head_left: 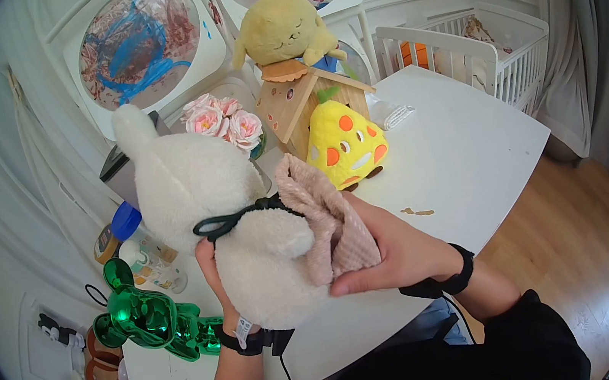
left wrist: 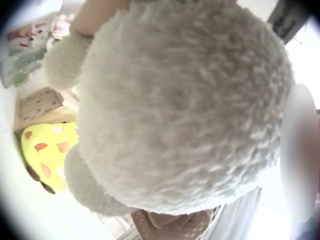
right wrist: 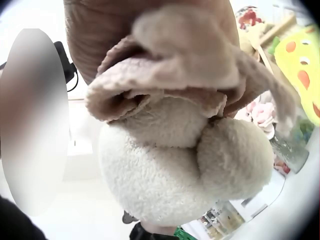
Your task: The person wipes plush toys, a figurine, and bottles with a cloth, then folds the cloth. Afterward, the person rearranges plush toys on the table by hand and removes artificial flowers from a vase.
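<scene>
A white plush toy (head_left: 191, 178) with long ears is held up over the table, its back partly toward the head camera. Round its neck runs a black cord (head_left: 226, 222) with a loop. My left hand (head_left: 212, 279) grips the plush by its side and lower body, most of the fingers hidden behind it. In my right hand (head_left: 392, 244) a pink waffle-textured cloth (head_left: 332, 225) is pinched, thumb in front, against the toy's side. The right wrist view shows the bunched cloth (right wrist: 165, 75) over the plush's round white limbs (right wrist: 235, 157).
On the white table (head_left: 466, 130) stand a yellow triangular plush (head_left: 349, 146), a wooden house (head_left: 301, 106) topped by a pale yellow plush (head_left: 283, 27), pink flowers (head_left: 222, 120), a clear bottle (head_left: 153, 264) and a shiny green bear figure (head_left: 143, 311). A white crib (head_left: 486, 51) stands behind.
</scene>
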Demonstrator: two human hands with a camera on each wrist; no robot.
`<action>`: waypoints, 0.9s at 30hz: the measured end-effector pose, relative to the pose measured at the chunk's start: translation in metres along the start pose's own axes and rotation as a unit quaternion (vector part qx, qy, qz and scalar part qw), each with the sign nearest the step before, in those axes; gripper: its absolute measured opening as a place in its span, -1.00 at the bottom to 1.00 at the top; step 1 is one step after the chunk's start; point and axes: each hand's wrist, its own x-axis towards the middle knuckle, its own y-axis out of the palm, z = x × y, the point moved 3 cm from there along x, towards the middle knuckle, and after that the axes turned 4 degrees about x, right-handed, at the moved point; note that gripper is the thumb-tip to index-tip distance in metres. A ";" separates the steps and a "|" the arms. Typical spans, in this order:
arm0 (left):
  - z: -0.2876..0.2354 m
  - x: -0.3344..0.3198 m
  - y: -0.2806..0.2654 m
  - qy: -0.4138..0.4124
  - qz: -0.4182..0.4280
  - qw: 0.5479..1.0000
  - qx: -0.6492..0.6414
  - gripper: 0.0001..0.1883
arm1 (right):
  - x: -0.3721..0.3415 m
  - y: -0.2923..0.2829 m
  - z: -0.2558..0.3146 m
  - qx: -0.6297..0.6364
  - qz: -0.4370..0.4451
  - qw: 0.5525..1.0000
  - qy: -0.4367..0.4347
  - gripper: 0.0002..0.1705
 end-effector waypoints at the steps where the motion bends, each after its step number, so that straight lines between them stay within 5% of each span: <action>1: 0.000 -0.001 0.007 0.000 -0.001 1.000 0.000 -0.20 | -0.001 0.003 0.010 -0.133 0.008 0.989 -0.065 0.00; 3: 0.004 -0.001 0.017 -0.037 -0.019 0.999 0.026 -0.34 | -0.004 0.001 0.016 -0.150 0.012 0.987 -0.049 -0.01; 5: 0.002 -0.001 0.004 -0.026 -0.052 0.996 0.073 -0.21 | -0.008 -0.006 0.017 -0.198 -0.004 0.978 -0.072 -0.14; 7: -0.013 -0.006 0.028 0.070 -0.013 0.946 0.316 -0.25 | -0.010 -0.014 0.023 -0.247 -0.044 0.959 -0.132 -0.22; 9: -0.009 -0.003 0.014 0.013 -0.050 0.959 0.278 -0.20 | -0.009 -0.017 0.032 -0.294 -0.085 0.933 -0.189 -0.29; 11: -0.007 -0.008 0.017 -0.041 0.019 0.929 0.368 -0.15 | -0.010 -0.014 0.048 -0.388 -0.110 0.877 -0.261 -0.36; 15: 0.011 -0.016 0.001 -0.124 0.139 0.933 0.309 -0.14 | -0.007 0.008 0.052 -0.460 -0.020 0.825 -0.329 -0.53; 16: 0.017 -0.023 -0.002 -0.172 0.068 0.974 0.132 -0.27 | -0.008 0.015 0.052 -0.472 -0.016 0.813 -0.340 -0.59; 20: 0.029 -0.027 0.008 -0.140 0.030 0.990 0.007 -0.43 | -0.012 0.033 0.037 -0.455 -0.009 0.834 -0.311 -0.55; 24: 0.030 -0.008 -0.030 -0.019 -0.045 0.995 0.090 -0.55 | -0.030 0.035 0.020 -0.400 -0.039 0.884 -0.241 -0.33; 25: 0.020 -0.018 -0.025 -0.038 -0.010 0.997 0.060 -0.54 | -0.036 0.035 0.017 -0.397 -0.037 0.885 -0.239 -0.33; 27: 0.017 -0.026 -0.094 0.028 -0.050 0.968 0.246 -0.52 | -0.049 0.032 0.012 -0.333 0.000 0.925 -0.185 -0.23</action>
